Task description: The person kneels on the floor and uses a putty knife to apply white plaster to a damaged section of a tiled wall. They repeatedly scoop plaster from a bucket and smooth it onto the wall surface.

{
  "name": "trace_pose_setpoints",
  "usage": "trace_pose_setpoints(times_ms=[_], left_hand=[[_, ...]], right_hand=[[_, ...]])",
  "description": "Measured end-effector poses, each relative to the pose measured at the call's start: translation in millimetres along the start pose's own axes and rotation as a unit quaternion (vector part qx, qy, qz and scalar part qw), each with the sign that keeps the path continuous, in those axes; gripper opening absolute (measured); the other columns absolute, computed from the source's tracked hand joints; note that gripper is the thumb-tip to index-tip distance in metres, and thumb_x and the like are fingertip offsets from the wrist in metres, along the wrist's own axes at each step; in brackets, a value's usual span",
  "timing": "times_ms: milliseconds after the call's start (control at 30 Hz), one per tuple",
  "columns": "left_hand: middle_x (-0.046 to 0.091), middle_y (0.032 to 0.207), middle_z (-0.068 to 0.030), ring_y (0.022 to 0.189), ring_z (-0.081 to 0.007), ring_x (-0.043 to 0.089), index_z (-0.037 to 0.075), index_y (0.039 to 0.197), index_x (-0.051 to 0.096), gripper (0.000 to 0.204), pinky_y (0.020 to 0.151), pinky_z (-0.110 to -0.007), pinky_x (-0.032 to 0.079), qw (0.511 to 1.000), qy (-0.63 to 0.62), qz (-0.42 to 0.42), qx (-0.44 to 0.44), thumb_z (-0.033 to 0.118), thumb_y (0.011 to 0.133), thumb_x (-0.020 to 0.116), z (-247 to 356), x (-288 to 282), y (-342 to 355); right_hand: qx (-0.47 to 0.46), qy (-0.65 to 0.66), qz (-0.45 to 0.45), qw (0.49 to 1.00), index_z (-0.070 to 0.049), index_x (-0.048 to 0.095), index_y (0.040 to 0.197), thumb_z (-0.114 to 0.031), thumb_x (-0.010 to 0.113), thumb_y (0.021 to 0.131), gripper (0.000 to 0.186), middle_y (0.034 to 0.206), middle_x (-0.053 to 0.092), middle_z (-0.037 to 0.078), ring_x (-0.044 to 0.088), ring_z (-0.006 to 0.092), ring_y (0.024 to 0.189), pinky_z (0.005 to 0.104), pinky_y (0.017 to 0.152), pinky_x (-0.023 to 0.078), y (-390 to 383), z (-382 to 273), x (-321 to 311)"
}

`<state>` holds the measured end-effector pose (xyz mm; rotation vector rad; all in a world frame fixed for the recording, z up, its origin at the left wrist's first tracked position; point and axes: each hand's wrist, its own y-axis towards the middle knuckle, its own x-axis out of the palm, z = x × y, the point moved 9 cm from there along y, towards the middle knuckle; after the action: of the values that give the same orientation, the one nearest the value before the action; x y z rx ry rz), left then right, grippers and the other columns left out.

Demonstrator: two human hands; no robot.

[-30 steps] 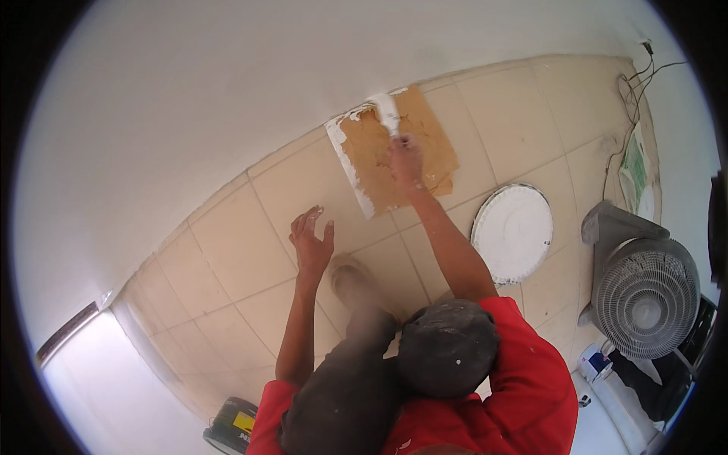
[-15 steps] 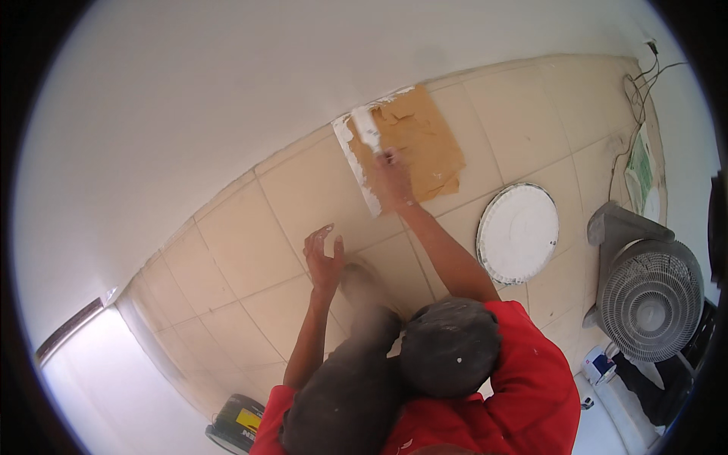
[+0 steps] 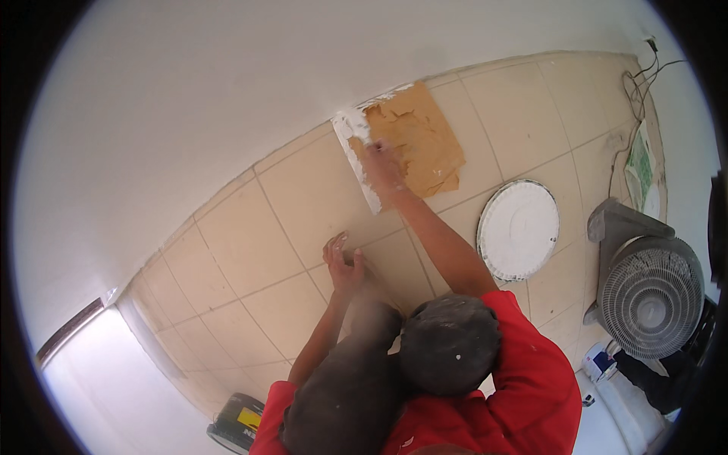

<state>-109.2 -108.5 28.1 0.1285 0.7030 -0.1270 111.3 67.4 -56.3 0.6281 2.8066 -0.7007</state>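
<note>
Along the wall [image 3: 227, 91]: sheet [image 3: 440, 144], upper edge nearest
Right hand [image 3: 384, 165]: my fingers, closed round brush [image 3: 362, 135]
Left hand [image 3: 344, 265]: fingers bent, thumb spread
Tiles [image 3: 243, 235]: open room leftward

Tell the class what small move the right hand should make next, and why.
Probably, the right hand should draw the white-headed tool down the left side of the brown, four-sided, paper-like sheet: the tool sits near the sheet's upper-left corner, and the smeared white strip below has a ragged border with brown beside it.
</note>
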Motion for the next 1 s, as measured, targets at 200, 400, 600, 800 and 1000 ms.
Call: trace_pose_setpoints(times_ms=[200, 400, 600, 800, 1000], left_hand=[[0.060, 0.138, -0.0182, 0.130, -0.0398, 0.051, 0.003, 0.139, 0.055, 0.053, 0.114, -0.053, 0.032, 1.000, 0.028, 0.000, 0.008, 0.014, 0.090, 0.071, 5.2, -0.4, 14.5], [0.052, 0.139, -0.0180, 0.130, -0.0390, 0.044, 0.012, 0.145, 0.059, 0.057, 0.110, -0.055, 0.034, 0.984, 0.174, -0.040, 0.003, 0.030, 0.092, 0.074, 38.8, 15.5, 135.0], [0.050, 0.129, -0.0140, 0.123, -0.0341, 0.046, 0.016, 0.150, 0.058, 0.066, 0.104, -0.049, 0.034, 0.961, 0.261, -0.088, -0.018, 0.047, 0.092, 0.068, 39.8, 67.8, 226.5], [0.049, 0.126, -0.0136, 0.118, -0.0334, 0.046, 0.014, 0.149, 0.057, 0.069, 0.103, -0.049, 0.034, 0.944, 0.292, -0.135, -0.072, 0.048, 0.090, 0.068, 32.9, 91.2, 241.2], [0.046, 0.129, -0.0142, 0.120, -0.0349, 0.043, 0.013, 0.146, 0.059, 0.067, 0.104, -0.052, 0.033, 0.959, 0.249, -0.110, -0.081, 0.043, 0.087, 0.071, 25.9, 80.5, 242.7]], right_hand=[[0.090, 0.192, 0.007, 0.977, -0.008, 0.051, 0.094, -0.015, 0.058, 0.102, 0.013, 0.065, 0.050, 0.000, 0.043, 0.0076, 0.046, 0.0272, 0.038, 0.031, 7.8, -2.9, -46.4], [0.064, 0.187, 0.027, 0.980, -0.008, 0.050, 0.094, -0.016, 0.059, 0.102, 0.015, 0.065, 0.051, 0.000, 0.041, 0.0063, 0.045, 0.0256, 0.037, 0.029, -1.8, -8.2, -66.3], [0.016, 0.107, 0.022, 0.994, -0.007, 0.053, 0.093, -0.016, 0.060, 0.101, 0.014, 0.066, 0.055, 0.001, 0.045, 0.0076, 0.046, 0.0260, 0.039, 0.033, 7.7, 0.7, -70.8], [-0.001, -0.008, 0.034, 0.999, -0.002, 0.059, 0.095, -0.020, 0.062, 0.098, 0.018, 0.070, 0.061, 0.005, 0.056, 0.0128, 0.056, 0.0320, 0.050, 0.043, 2.1, -9.7, -78.7], [0.002, -0.029, 0.028, 0.999, 0.000, 0.062, 0.094, -0.023, 0.063, 0.096, 0.023, 0.072, 0.064, 0.009, 0.062, 0.0185, 0.064, 0.0369, 0.060, 0.049, 7.7, -15.5, -71.0]])
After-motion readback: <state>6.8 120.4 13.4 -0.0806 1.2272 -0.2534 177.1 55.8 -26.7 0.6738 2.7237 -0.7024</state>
